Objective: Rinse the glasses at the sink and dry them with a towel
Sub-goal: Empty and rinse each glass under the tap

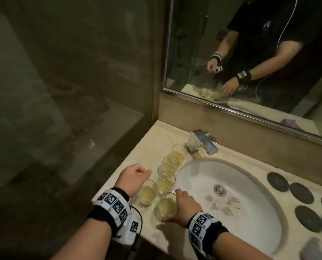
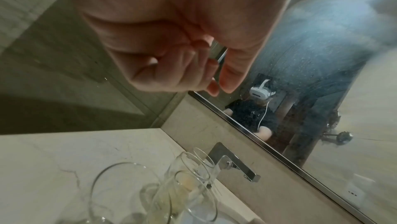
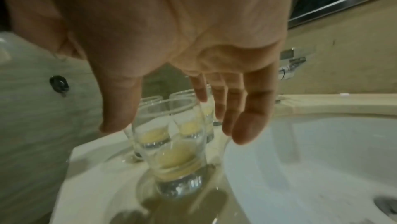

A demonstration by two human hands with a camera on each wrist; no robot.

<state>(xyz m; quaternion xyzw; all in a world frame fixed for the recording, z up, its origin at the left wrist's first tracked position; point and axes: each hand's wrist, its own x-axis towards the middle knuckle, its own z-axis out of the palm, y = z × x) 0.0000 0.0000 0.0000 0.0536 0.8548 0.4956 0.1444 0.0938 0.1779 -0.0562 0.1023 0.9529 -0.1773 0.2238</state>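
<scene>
1. The right hand (image 3: 171, 49) is spread around the nearest glass (image 1: 167, 204), thumb on the near side and fingers (image 3: 247, 122) on the sink side. In the right wrist view the fingertips lie just beside the wall, and I cannot tell whether they touch it yet.
2. The left hand (image 1: 133, 178) is loosely curled and holds nothing, hovering above the leftmost glass (image 1: 147, 192).
3. Five glasses, each with yellowish residue at the bottom, stand on the counter (image 1: 118, 184) left of the sink (image 1: 231, 212), in a row running toward the faucet (image 1: 201, 141).
4. Risk, as I judge it: the glasses stand nearly touching, so lifting the nearest one could clink or tip its neighbour (image 1: 165, 182). Wet glass could also slip into the basin.
5. Only the right wrist view shows the open gap at the thumb. Only the left wrist view shows the left fingers (image 2: 171, 75) curled against the palm. The head view alone shows the whole row and dark round pads (image 1: 287, 186) right of the sink. No towel is clearly visible.
</scene>
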